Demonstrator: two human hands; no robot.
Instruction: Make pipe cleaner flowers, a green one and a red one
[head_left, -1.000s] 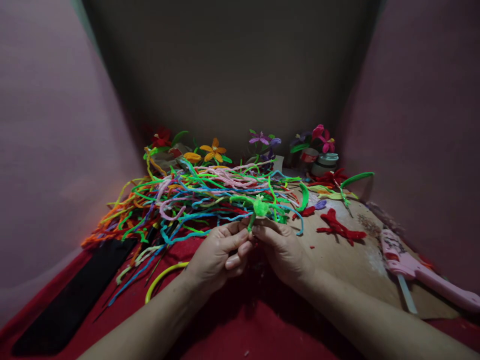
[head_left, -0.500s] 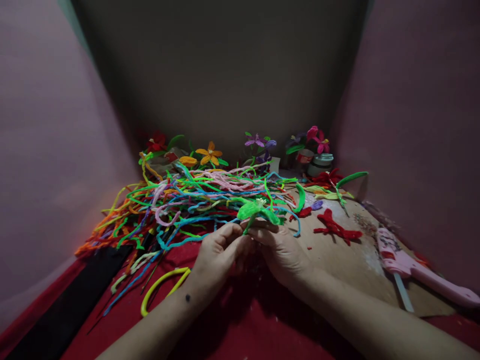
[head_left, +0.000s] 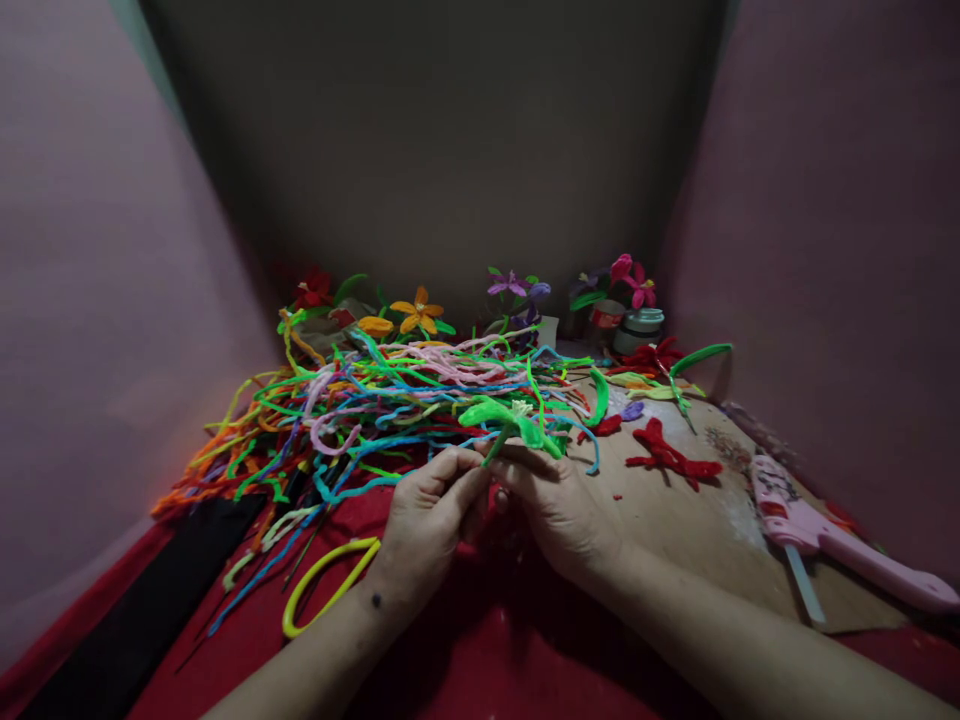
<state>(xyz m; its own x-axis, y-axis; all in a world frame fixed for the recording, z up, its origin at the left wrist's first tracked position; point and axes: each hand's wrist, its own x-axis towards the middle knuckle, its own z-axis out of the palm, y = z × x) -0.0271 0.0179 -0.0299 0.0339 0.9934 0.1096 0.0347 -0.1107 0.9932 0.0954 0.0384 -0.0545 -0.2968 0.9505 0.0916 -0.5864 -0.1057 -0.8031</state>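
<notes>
A green pipe-cleaner flower [head_left: 491, 413] with pale yellow stamens at its centre is held up in front of me, its petals spread. My left hand [head_left: 435, 505] is closed, thumb and forefinger pinching the flower's stem low down. Close beside it, my right hand [head_left: 566, 505] has its fingers curled under the petals and against the stem; its fingertips are partly hidden. Behind the flower lies a large tangled heap of coloured pipe cleaners [head_left: 442, 360]. A red pipe-cleaner flower piece [head_left: 671, 458] rests on the brown board [head_left: 660, 540] to the right.
A pink glue gun [head_left: 832, 535] lies on the board's right side. The yellow handle [head_left: 289, 605] of some tool shows by my left forearm, near a black strip [head_left: 142, 610]. Finished flowers, among them an orange one [head_left: 418, 312], and a lidded jar [head_left: 640, 328] stand at the back.
The green flower has turned and tilted a little, its left petal now reaching further left. Both hands stay close together in nearly the same place.
</notes>
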